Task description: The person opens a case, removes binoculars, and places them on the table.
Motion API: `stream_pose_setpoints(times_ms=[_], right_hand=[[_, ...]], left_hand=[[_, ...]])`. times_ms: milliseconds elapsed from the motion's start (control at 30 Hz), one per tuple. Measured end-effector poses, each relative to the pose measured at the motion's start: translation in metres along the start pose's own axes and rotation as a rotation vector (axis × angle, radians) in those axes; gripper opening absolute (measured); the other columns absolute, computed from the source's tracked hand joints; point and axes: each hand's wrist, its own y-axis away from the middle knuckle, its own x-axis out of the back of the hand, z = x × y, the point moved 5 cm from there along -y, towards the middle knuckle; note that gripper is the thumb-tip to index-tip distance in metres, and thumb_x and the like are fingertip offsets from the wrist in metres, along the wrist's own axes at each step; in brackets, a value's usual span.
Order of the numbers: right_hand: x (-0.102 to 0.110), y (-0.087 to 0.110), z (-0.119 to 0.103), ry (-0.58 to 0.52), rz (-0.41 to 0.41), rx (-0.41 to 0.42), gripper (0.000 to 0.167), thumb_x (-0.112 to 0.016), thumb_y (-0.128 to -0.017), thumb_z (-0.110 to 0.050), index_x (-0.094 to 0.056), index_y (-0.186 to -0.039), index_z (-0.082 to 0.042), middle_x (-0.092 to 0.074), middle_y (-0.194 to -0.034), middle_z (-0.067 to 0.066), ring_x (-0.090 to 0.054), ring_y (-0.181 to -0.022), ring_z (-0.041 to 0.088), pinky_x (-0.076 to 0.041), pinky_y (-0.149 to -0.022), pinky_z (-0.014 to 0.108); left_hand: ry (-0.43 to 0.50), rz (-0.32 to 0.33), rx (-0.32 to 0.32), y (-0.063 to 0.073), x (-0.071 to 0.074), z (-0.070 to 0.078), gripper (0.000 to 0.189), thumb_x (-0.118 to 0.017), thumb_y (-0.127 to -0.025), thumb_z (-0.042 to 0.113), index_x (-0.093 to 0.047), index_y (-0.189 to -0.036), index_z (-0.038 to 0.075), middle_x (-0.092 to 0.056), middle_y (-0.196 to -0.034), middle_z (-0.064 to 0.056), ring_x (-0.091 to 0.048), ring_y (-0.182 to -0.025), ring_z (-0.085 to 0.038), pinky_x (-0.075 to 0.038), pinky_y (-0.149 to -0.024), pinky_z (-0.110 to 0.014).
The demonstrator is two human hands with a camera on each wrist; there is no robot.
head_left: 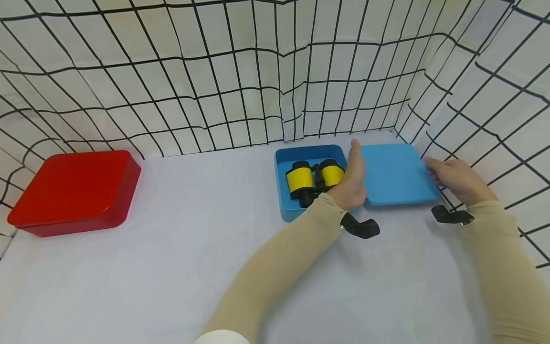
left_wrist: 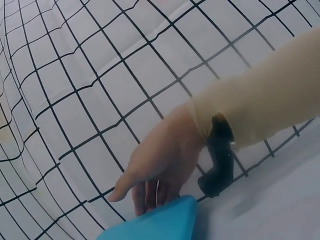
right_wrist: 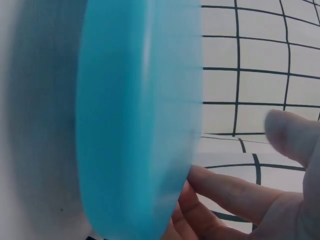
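My left hand (head_left: pixel 353 179) stands on edge with straight fingers between an open blue box (head_left: pixel 281 191) and a flat blue lid (head_left: pixel 397 174). Black-and-yellow binoculars (head_left: pixel 300 179) lie inside the box, partly covered by that hand. At the lid's right edge is my right hand (head_left: pixel 457 179); its fingers (right_wrist: pixel 225 190) touch the lid's side while the thumb stays off it. In the left wrist view the right hand (left_wrist: pixel 162 157) reaches behind the corner of the lid (left_wrist: pixel 165 220). The left hand does not show there.
A closed red box (head_left: pixel 73 186) sits at the far left of the white table (head_left: pixel 180 277). Black wire mesh (head_left: pixel 215 81) in front of white cloth runs along the back and right side, close to my right hand.
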Motion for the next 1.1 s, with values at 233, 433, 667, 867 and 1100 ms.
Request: stream_pose_setpoints(times_ms=[233, 433, 667, 867, 1100], right_hand=[[-0.010, -0.005, -0.007, -0.087, -0.081, 0.011, 0.118, -0.008, -0.093, -0.084, -0.016, -0.158, 0.014, -0.021, -0.165, 0.036, -0.023, -0.153, 0.051, -0.021, -0.127, 0.064], [-0.018, -0.011, -0.004, -0.161, -0.103, -0.014, 0.125, 0.000, -0.088, -0.087, -0.009, -0.158, 0.016, -0.016, -0.166, 0.038, -0.017, -0.158, 0.051, -0.018, -0.129, 0.060], [-0.017, -0.010, 0.001, -0.215, -0.113, -0.025, 0.127, 0.003, -0.085, -0.088, -0.003, -0.158, 0.015, -0.007, -0.168, 0.037, -0.009, -0.160, 0.049, -0.014, -0.130, 0.058], [-0.015, -0.009, 0.004, -0.204, -0.097, -0.036, 0.125, 0.004, -0.086, -0.088, -0.003, -0.159, 0.014, -0.009, -0.167, 0.037, -0.012, -0.159, 0.049, -0.017, -0.130, 0.058], [-0.013, -0.007, 0.006, -0.231, -0.081, -0.039, 0.121, 0.005, -0.090, -0.084, -0.004, -0.159, 0.015, -0.012, -0.167, 0.038, -0.015, -0.158, 0.050, -0.018, -0.129, 0.059]], left_hand=[[0.021, 0.045, -0.010, 0.000, -0.003, -0.011, 0.086, -0.017, -0.100, 0.079, 0.000, -0.168, 0.029, 0.004, -0.177, -0.005, 0.003, -0.164, -0.037, 0.001, -0.128, -0.070], [0.056, 0.089, -0.002, -0.005, -0.001, -0.012, 0.086, -0.019, -0.100, 0.078, -0.002, -0.168, 0.028, 0.004, -0.177, -0.006, 0.002, -0.165, -0.037, 0.001, -0.128, -0.069], [0.215, 0.179, 0.020, -0.008, 0.000, -0.012, 0.092, -0.028, -0.101, 0.076, -0.007, -0.168, 0.016, 0.001, -0.176, -0.014, 0.001, -0.164, -0.040, 0.002, -0.129, -0.067], [0.359, 0.243, 0.031, -0.010, 0.004, -0.011, 0.095, -0.035, -0.101, 0.073, -0.008, -0.167, 0.010, -0.004, -0.175, -0.019, -0.002, -0.164, -0.041, -0.001, -0.133, -0.058], [0.363, 0.260, 0.064, -0.012, 0.002, -0.013, 0.098, -0.037, -0.099, 0.076, -0.008, -0.167, 0.012, -0.001, -0.175, -0.019, 0.001, -0.163, -0.043, 0.001, -0.131, -0.061]])
